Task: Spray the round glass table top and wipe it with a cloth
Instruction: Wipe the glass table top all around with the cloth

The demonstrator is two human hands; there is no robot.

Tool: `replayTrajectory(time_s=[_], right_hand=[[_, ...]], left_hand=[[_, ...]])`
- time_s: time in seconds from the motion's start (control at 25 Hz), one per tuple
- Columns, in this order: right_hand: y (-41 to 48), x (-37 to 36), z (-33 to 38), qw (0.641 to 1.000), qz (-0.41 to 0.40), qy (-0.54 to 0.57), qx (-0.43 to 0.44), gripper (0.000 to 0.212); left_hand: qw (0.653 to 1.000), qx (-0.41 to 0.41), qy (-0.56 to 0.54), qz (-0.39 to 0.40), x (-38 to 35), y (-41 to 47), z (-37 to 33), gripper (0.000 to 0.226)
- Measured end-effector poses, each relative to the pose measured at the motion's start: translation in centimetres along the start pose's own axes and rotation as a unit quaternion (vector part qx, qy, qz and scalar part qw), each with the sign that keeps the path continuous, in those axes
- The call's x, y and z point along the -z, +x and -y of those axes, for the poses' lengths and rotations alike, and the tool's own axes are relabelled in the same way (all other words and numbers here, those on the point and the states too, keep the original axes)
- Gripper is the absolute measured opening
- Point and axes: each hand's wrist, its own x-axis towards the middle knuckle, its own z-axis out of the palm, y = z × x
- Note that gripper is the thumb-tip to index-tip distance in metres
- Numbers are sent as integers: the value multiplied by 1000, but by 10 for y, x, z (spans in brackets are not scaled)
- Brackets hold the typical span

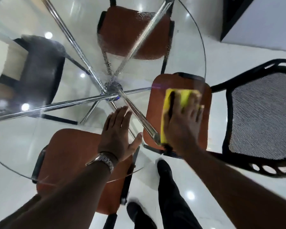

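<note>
The round glass table top (191, 52) fills most of the view, with chrome crossed legs (113, 89) showing through it. Wet streaks and droplets cover the glass at the far middle. My right hand (182, 124) lies flat with spread fingers on a folded yellow cloth (183, 98), pressing it onto the glass near the right rim. My left hand (118, 133), with a metal watch on the wrist, rests flat and empty on the glass near the front edge. No spray bottle is in view.
Orange-seated chairs show through the glass at the far middle (130, 33), front left (68, 156) and right (157, 103). A black mesh chair back (261, 116) stands right of the table. My black shoes (163, 169) stand on the glossy white floor.
</note>
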Motion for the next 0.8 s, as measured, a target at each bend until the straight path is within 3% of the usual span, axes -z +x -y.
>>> replayTrajectory(time_s=[0.04, 0.12, 0.24, 0.36, 0.48, 0.56, 0.6, 0.72, 0.76, 0.8], right_hand=[[-20, 2, 6, 991, 31, -13, 131, 64], [-9, 0, 13, 940, 73, -6, 334, 62], [57, -13, 40, 902, 55, -8, 427, 61], [112, -39, 96, 868, 44, -7, 495, 64], [133, -47, 145, 859, 54, -9, 509, 66], [140, -47, 135, 870, 40, 3, 491, 64], [143, -45, 121, 892, 20, 8, 451, 63], [132, -38, 90, 978, -18, -10, 209, 61], [128, -38, 98, 984, -34, -24, 171, 60], [126, -41, 117, 981, -46, -24, 185, 59]], left_hand=[[1000, 8, -20, -3, 1, 1, 1, 78], [996, 33, -75, -27, 2, -2, 1, 75], [976, 95, -158, -114, 7, -6, 5, 63], [963, 187, -116, -157, 15, -5, 28, 56], [972, 192, -59, -126, 15, -14, 47, 61], [981, 170, -29, -91, 12, -16, 45, 65], [983, 165, -19, -79, 12, -15, 44, 67], [985, 168, -12, -41, 13, -15, 45, 68], [985, 169, -15, -33, 14, -14, 46, 68], [985, 171, -19, -25, 15, -13, 47, 68]])
